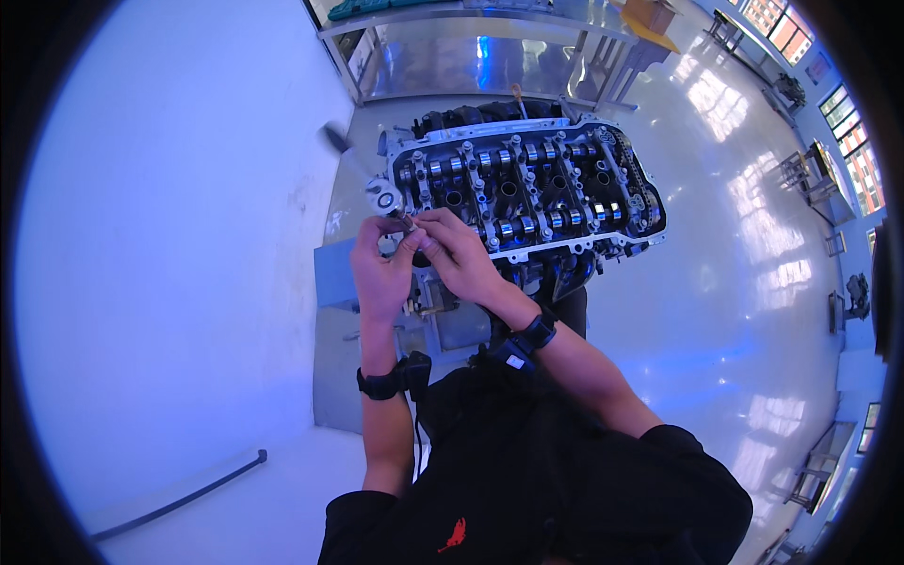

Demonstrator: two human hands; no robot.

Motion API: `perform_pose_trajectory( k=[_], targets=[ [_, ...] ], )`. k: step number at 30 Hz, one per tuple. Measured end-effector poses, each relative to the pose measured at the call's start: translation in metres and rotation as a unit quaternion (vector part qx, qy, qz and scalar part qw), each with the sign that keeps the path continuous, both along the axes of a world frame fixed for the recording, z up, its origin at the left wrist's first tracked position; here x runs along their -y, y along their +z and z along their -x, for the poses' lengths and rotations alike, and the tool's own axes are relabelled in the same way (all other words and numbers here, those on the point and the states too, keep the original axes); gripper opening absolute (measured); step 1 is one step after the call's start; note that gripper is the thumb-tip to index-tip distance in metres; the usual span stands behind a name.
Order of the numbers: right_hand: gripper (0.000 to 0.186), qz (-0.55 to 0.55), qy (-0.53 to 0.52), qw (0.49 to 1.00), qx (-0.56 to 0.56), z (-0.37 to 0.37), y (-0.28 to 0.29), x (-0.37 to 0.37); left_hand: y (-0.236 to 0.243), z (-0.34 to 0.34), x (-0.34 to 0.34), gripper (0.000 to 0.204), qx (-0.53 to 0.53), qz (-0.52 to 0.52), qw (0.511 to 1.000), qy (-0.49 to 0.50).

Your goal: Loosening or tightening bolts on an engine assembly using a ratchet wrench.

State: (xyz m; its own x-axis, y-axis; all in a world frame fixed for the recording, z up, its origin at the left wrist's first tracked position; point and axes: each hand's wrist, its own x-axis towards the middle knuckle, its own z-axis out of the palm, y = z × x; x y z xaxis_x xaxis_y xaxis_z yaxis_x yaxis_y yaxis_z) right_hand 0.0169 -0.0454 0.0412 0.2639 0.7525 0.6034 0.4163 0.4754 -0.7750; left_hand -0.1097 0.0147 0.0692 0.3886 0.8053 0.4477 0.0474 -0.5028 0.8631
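Observation:
A ratchet wrench point(385, 200) is up over the near left corner of an open car engine point(527, 184). Its round silver head shows clearly, while the dark handle stretches away to the far left and is blurred. Fingers of my left hand point(380, 278) are closed around the short piece just under the ratchet head. My right hand point(464, 259) meets it there, thumb and fingers pinched on a small piece at the end of the tool, mostly hidden by the fingertips. On the engine, shiny camshafts point(527, 226) lie in two rows, with a timing chain point(628, 165) at the right end.
Behind the engine stands a metal workbench point(414, 71) with a green tool case point(377, 8) on it. A white wall point(179, 188) rises close on the left. A screwdriver-like handle point(518, 94) sticks up at the engine's far edge. More stands with engine parts point(859, 297) line the right.

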Motion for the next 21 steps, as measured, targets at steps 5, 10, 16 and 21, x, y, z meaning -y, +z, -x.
perform_pose_trajectory(
  k=[5, 10, 16, 21],
  targets=[
    [0.032, 0.095, 0.047, 0.994, 0.037, -0.003, 0.005, 0.006, 0.008, 0.005, 0.008, 0.026, 0.014, 0.072, 0.997, 0.010],
    [0.022, 0.100, 0.040, 0.987, -0.121, -0.003, -0.004, 0.010, 0.002, -0.003, 0.008, 0.032, -0.030, 0.024, 0.998, -0.039],
    [0.021, 0.083, 0.010, 0.992, -0.098, -0.011, -0.015, 0.008, 0.012, -0.013, 0.003, 0.023, -0.035, -0.102, 0.990, -0.093],
    [0.021, 0.010, 0.014, 1.000, -0.013, -0.022, -0.011, 0.005, 0.009, -0.017, 0.002, 0.025, -0.032, -0.020, 0.995, -0.093]
  ],
)
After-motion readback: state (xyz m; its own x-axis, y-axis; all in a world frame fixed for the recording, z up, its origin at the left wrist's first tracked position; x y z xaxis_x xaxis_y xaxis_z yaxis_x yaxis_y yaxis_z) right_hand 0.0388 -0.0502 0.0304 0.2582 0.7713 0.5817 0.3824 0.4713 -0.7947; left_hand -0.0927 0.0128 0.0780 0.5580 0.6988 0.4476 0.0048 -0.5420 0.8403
